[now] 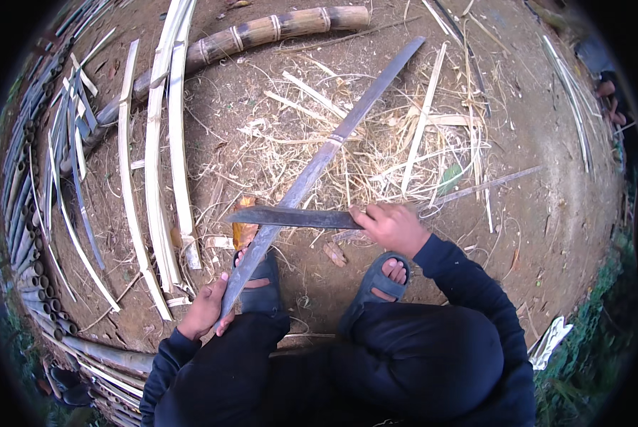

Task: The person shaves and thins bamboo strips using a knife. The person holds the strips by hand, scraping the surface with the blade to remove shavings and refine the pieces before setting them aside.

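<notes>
My left hand [206, 307] is closed around the near end of a long grey bamboo strip [306, 176], which slants away to the upper right and has a pale node ring partway along. In my right hand [390, 228] is a machete [297, 217], gripped at its handle, which my fingers hide. Its dark blade points left and crosses over the strip just above my left foot. Whether the edge touches the strip I cannot tell. Beneath and beyond the strip lies a heap of pale bamboo shavings [383, 160].
Several pale split bamboo strips [179, 156] lie at left, across a thick bamboo pole [262, 30]. Stacked bamboo poles [38, 299] line the left edge. My sandalled feet [386, 277] rest on bare soil. Another person [609, 92] shows at the far right.
</notes>
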Tool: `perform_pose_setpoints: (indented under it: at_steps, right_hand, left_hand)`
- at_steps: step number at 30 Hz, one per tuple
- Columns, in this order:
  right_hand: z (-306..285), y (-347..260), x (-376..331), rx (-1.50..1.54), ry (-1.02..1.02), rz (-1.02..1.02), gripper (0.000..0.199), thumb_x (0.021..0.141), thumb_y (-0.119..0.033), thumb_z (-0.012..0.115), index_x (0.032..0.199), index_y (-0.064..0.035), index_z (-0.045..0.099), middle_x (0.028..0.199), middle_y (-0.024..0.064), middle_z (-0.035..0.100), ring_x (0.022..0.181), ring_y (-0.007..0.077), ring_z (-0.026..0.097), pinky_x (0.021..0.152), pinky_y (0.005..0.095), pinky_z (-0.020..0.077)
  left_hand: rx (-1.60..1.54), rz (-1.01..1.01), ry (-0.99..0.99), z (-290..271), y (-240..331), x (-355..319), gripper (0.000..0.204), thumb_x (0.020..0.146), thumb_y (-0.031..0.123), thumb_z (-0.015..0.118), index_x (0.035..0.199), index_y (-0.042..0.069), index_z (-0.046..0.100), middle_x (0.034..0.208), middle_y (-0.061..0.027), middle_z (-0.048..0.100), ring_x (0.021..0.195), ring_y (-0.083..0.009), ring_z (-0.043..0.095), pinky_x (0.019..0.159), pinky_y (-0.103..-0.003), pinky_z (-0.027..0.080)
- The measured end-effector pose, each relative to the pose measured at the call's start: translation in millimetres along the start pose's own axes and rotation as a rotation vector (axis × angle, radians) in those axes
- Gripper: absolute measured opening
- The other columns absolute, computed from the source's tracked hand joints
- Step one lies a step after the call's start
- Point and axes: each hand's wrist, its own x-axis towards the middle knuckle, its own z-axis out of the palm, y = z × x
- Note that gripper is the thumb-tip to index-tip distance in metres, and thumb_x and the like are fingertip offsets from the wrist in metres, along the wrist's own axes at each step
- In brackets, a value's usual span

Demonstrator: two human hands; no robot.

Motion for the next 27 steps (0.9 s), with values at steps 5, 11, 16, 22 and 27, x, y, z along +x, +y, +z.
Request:
perform_pose_setpoints:
  at_steps: [5,11,16,22,27]
  right_hand:
    - [14.0,121.0,-0.3,0.209,0.156,0.847,0.019,0.097,-0.013,0.053,0.111,-0.0004,0.053,0.066,0.018,0.064,0.057,0.0334,0.065,0.052,0.0442,0.054]
    - [17.4,88.2,-17.9,0.322,0.067,0.71,0.025,0.098,-0.012,0.052,0.121,-0.0021,0.055,0.063,0.0119,0.063,0.052,0.0216,0.063,0.048,0.0347,0.0536]
    - [-9.0,-49.3,-2.2,0.217,-0.044,0.098,0.033,0.094,-0.021,0.059,0.124,-0.0091,0.057,0.084,0.0089,0.068,0.053,0.0182,0.064,0.044,0.0304,0.0513]
    - [23.3,-90.0,-4.3,0.375,0.088,-0.048,0.038,0.09,-0.025,0.062,0.125,-0.0096,0.059,0.084,0.0143,0.065,0.059,0.0184,0.067,0.048,0.0309,0.0534]
    - [38.2,-9.4,-9.4,0.232,0.068,0.401,0.015,0.094,-0.016,0.059,0.101,-0.0031,0.059,0.063,0.0059,0.061,0.049,0.0182,0.063,0.043,0.0328,0.051]
  left_hand:
    - [0.101,-0.005,0.089,-8.4,-14.6,-5.9,0.06,0.107,0.051,0.029,0.079,0.004,0.054,0.044,-0.0093,0.047,0.03,-0.0164,0.042,0.031,-0.028,0.034]
    - [0.023,-0.06,0.045,-27.2,-16.4,-8.0,0.059,0.106,0.053,0.031,0.083,0.005,0.055,0.045,-0.0086,0.048,0.03,-0.0164,0.041,0.031,-0.029,0.033]
    - [0.156,-0.02,0.125,-21.4,-26.8,-1.5,0.064,0.105,0.057,0.028,0.082,0.004,0.056,0.05,-0.0077,0.053,0.038,-0.0146,0.047,0.04,-0.028,0.038]
    - [0.204,0.076,0.12,4.5,-13.6,2.1,0.063,0.105,0.055,0.034,0.088,0.001,0.063,0.061,-0.0034,0.058,0.051,-0.0107,0.052,0.052,-0.026,0.04]
    - [0.288,0.218,0.09,6.2,-34.9,6.2,0.04,0.101,0.04,0.057,0.09,0.002,0.062,0.067,-0.0001,0.059,0.059,-0.0085,0.052,0.057,-0.026,0.042]
